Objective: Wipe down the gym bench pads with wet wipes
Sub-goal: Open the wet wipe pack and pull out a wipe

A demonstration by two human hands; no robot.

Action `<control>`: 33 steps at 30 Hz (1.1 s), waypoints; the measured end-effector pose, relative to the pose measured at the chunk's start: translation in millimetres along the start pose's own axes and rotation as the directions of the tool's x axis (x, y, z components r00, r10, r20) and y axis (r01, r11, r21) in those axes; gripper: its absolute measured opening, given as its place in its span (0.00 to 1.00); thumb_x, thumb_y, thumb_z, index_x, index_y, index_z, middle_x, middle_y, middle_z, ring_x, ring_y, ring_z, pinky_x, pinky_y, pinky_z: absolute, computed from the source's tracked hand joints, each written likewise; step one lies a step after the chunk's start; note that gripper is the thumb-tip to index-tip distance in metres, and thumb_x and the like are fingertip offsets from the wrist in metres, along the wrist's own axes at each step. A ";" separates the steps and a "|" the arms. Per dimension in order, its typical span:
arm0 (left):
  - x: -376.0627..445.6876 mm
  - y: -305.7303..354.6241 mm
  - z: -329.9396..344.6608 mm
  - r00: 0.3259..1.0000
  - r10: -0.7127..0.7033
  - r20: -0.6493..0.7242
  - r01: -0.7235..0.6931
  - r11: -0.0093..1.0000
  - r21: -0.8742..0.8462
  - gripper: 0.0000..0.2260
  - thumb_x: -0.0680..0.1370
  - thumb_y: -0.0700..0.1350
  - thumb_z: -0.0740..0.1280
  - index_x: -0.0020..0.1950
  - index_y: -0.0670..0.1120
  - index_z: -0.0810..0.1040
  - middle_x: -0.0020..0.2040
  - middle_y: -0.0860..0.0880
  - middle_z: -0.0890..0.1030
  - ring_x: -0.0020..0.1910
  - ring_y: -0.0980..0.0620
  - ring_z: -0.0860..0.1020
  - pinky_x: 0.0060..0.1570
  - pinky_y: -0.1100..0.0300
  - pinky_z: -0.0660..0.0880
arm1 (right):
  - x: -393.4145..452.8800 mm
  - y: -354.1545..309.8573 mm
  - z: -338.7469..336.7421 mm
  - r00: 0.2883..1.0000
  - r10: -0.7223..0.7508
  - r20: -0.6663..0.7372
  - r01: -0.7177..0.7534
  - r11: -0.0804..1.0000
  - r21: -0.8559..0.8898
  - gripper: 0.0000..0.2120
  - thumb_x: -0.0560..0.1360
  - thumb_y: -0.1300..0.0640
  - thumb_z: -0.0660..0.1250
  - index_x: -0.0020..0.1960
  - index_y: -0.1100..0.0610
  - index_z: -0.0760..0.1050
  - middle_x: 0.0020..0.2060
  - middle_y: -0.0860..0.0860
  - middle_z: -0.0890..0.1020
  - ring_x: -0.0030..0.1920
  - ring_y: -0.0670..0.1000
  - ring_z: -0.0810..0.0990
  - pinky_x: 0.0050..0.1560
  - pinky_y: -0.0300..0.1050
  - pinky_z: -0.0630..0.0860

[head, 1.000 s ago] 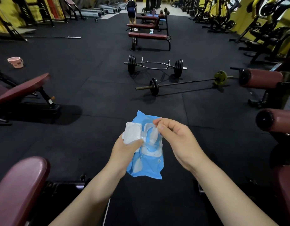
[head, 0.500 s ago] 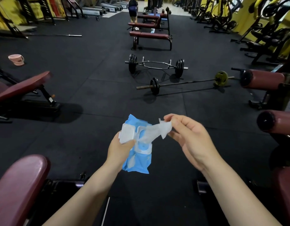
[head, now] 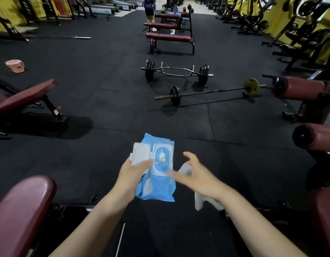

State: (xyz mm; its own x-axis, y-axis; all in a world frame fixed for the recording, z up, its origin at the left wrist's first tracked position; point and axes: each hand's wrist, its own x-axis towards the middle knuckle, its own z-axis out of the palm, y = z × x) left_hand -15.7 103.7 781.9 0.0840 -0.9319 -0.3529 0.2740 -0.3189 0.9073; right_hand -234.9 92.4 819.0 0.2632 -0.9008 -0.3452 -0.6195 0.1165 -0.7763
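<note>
A wet wipe [head: 199,202] is held in the blurred right hand [head: 199,178], just beside the blue wipe pack [head: 156,190] gripped lid-open by the left hand [head: 131,176], so the fetching step is judged done, and a bench pad [head: 21,210] must next be reached.

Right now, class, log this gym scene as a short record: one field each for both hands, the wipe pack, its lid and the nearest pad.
left hand: holds the blue wipe pack from its left side
right hand: blurred, fingers spread, a pulled white wipe hanging under it
lid: flipped open to the left, next wipe poking from the opening
nearest pad: maroon bench pad at lower left, not yet touched
</note>
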 end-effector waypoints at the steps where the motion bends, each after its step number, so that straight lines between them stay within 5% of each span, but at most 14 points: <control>1: -1.4 1.8 1.8 1.000 0.003 0.027 -0.003 1.000 -0.007 0.17 0.74 0.44 0.73 0.62 0.49 0.77 0.53 0.45 0.85 0.51 0.42 0.84 0.47 0.41 0.81 | 3.2 1.6 7.0 1.000 0.010 0.022 -0.009 0.998 -0.062 0.55 0.59 0.25 0.69 0.77 0.43 0.50 0.70 0.42 0.66 0.65 0.42 0.69 0.52 0.35 0.68; 3: -4.8 5.9 5.6 0.998 0.006 0.065 -0.006 1.000 -0.011 0.16 0.75 0.42 0.72 0.63 0.47 0.77 0.54 0.43 0.84 0.51 0.41 0.84 0.48 0.41 0.81 | 10.3 -0.1 14.5 0.999 0.037 0.009 -0.037 0.997 -0.061 0.59 0.57 0.24 0.70 0.78 0.45 0.47 0.74 0.43 0.62 0.67 0.42 0.68 0.47 0.33 0.69; 5: -7.5 9.0 9.2 0.995 0.006 0.097 -0.005 1.000 -0.011 0.15 0.76 0.41 0.70 0.63 0.46 0.77 0.55 0.42 0.84 0.52 0.40 0.84 0.49 0.41 0.81 | 16.4 -6.2 15.1 0.998 0.063 -0.003 -0.063 0.995 0.077 0.55 0.58 0.25 0.70 0.76 0.47 0.53 0.70 0.42 0.69 0.60 0.37 0.73 0.45 0.32 0.71; 8: -9.7 12.0 12.8 0.988 -0.013 0.153 0.014 1.000 0.000 0.15 0.77 0.40 0.69 0.64 0.46 0.77 0.56 0.42 0.84 0.54 0.41 0.83 0.54 0.39 0.79 | 24.1 -6.5 11.7 0.998 0.058 0.018 -0.060 0.942 0.329 0.32 0.64 0.30 0.71 0.61 0.47 0.71 0.54 0.39 0.83 0.53 0.41 0.82 0.57 0.46 0.78; 11: -10.3 14.2 12.7 0.978 -0.013 0.208 0.008 1.000 0.024 0.16 0.77 0.41 0.69 0.65 0.46 0.76 0.58 0.42 0.83 0.56 0.41 0.82 0.57 0.39 0.78 | 21.0 -5.8 9.3 0.997 0.006 0.072 -0.040 0.878 0.478 0.20 0.68 0.36 0.73 0.53 0.44 0.73 0.48 0.41 0.85 0.49 0.43 0.84 0.50 0.44 0.81; 15: -11.6 16.5 14.9 0.946 0.082 0.315 -0.105 0.993 0.058 0.15 0.77 0.44 0.69 0.63 0.54 0.77 0.60 0.45 0.82 0.58 0.45 0.82 0.52 0.49 0.81 | 21.3 -0.2 13.6 0.998 0.004 0.070 -0.043 0.819 0.572 0.19 0.71 0.39 0.72 0.55 0.46 0.73 0.49 0.45 0.86 0.50 0.47 0.85 0.49 0.45 0.81; 19: -8.7 19.0 16.3 0.953 0.093 0.288 -0.126 0.987 0.099 0.26 0.73 0.58 0.72 0.70 0.63 0.69 0.64 0.59 0.79 0.61 0.57 0.79 0.50 0.62 0.79 | 25.6 4.7 20.5 0.994 0.084 0.067 -0.107 0.764 0.637 0.24 0.73 0.38 0.69 0.60 0.54 0.77 0.50 0.50 0.86 0.50 0.51 0.85 0.53 0.50 0.81; 24: -10.9 16.5 13.9 0.924 -0.020 0.381 -0.060 0.979 0.196 0.29 0.78 0.71 0.49 0.67 0.59 0.76 0.67 0.56 0.78 0.66 0.56 0.76 0.63 0.57 0.74 | 33.7 9.0 27.2 0.966 0.259 -0.009 -0.182 0.705 0.686 0.25 0.70 0.42 0.69 0.60 0.56 0.73 0.49 0.54 0.85 0.46 0.55 0.86 0.50 0.54 0.82; 26: -7.1 17.6 22.4 0.936 0.004 0.353 -0.094 0.967 0.239 0.32 0.78 0.72 0.46 0.67 0.57 0.78 0.69 0.59 0.75 0.65 0.60 0.75 0.64 0.59 0.72 | 34.7 8.3 26.2 0.957 0.288 -0.023 -0.185 0.673 0.716 0.20 0.73 0.45 0.70 0.59 0.54 0.71 0.48 0.54 0.85 0.43 0.54 0.86 0.42 0.50 0.83; 29: -6.8 23.0 32.5 0.958 -0.024 0.287 -0.081 0.934 0.348 0.20 0.82 0.60 0.59 0.69 0.52 0.76 0.71 0.54 0.73 0.56 0.59 0.79 0.48 0.75 0.74 | 32.7 9.4 23.7 0.956 0.292 -0.013 -0.212 0.723 0.658 0.20 0.75 0.46 0.70 0.62 0.52 0.68 0.49 0.52 0.84 0.45 0.52 0.85 0.41 0.47 0.82; 33: -7.7 13.0 25.7 0.966 0.119 0.229 -0.201 0.905 0.375 0.11 0.79 0.49 0.69 0.59 0.61 0.78 0.65 0.55 0.76 0.62 0.49 0.78 0.60 0.47 0.77 | 28.1 17.0 17.0 0.993 0.097 0.073 -0.120 0.679 0.724 0.19 0.77 0.39 0.63 0.61 0.49 0.78 0.56 0.50 0.84 0.57 0.51 0.83 0.61 0.54 0.77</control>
State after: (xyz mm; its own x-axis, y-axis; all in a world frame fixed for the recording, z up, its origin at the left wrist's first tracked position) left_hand -37.4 102.2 802.3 -0.1058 -0.9779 -0.1804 -0.1282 -0.1665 0.9777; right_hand -225.4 76.2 787.2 0.2551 -0.8522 -0.4568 0.0833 0.4901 -0.8677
